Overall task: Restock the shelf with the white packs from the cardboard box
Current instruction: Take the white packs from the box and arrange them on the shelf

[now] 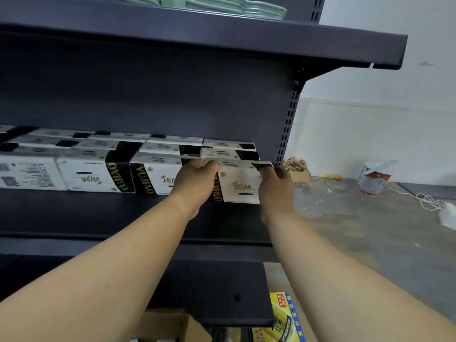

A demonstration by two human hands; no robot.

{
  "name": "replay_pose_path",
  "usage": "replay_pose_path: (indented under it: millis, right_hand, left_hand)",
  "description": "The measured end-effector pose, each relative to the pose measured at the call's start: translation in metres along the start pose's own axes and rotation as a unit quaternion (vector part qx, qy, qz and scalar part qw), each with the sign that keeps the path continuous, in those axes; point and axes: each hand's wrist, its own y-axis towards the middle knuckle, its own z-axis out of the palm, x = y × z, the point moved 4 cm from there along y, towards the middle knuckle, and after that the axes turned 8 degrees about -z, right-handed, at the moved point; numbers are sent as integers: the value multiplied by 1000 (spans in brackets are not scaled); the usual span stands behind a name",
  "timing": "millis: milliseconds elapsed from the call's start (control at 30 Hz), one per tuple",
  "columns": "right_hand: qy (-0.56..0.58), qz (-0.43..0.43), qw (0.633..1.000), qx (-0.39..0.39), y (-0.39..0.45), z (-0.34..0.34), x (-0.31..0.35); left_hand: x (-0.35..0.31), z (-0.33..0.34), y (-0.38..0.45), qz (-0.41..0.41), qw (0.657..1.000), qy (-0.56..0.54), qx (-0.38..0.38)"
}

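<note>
Pack: white pack (240, 185) with a black band, at the right end of the front row, centre-right of the frame — its printed face toward the camera, standing on the dark shelf (98, 213).
Axis: long side runs left to right along the shelf edge; the gold lettering on the black band reads sideways, and the black band lies at the pack's left end.
Left hand: left hand (195, 183) grasps the pack's left end, fingers curled over the top edge and covering part of the black band.
Right hand: right hand (276, 187) grasps the right end, fingertips hooked over the upper right corner.
Row: more white packs (93, 174) line the shelf to the left, touching one another, with further rows behind.
Upper shelf: pale green stacked goods (237, 6) at the top of the frame.
Box: cardboard box (170, 324) at the bottom centre, partly under the lower shelf edge.
Floor: yellow-and-blue package (286, 317) lower right — a tin (373, 178) and white cable (429, 201) at the far right.
</note>
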Motion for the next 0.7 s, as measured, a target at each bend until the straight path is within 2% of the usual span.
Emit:
replay_pose_path:
  millis: [367,700]
  right_hand:
    - [20,31,999,10,13,17,-17]
    - [33,66,997,10,17,21,-22]
  left_hand:
    - [12,-5,23,-14,998,24,-61]
    - [7,-1,23,9,998,16,-60]
